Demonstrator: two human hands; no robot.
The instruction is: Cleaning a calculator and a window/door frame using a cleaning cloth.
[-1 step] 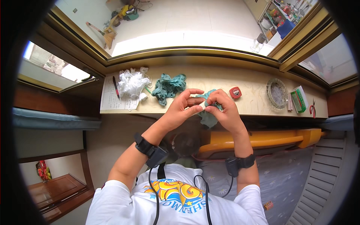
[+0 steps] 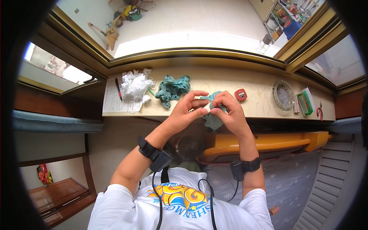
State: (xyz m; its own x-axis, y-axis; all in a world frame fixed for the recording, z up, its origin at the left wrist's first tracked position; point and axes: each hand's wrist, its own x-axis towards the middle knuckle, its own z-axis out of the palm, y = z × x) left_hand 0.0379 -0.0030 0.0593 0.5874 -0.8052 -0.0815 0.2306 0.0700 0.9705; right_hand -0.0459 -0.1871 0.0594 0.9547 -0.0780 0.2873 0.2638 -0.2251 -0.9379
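A thin, crumpled green cloth hangs from between my hands at the table's front edge. My right hand is closed, thumb and fingers pinching the cloth near its upper part. A small white piece shows between the fingertips, its kind not clear. My left hand curves in from the left, its thumb and a finger closed on that white piece, the index finger held higher and apart. Behind my left hand lies a heap of darker green crumpled cloth. Further left is a tangled heap of white strings.
A written sheet with a pen lies at the left end. Rightward are a red tape measure, a glass ashtray, a green-white box and red scissors. A window frame borders the far side.
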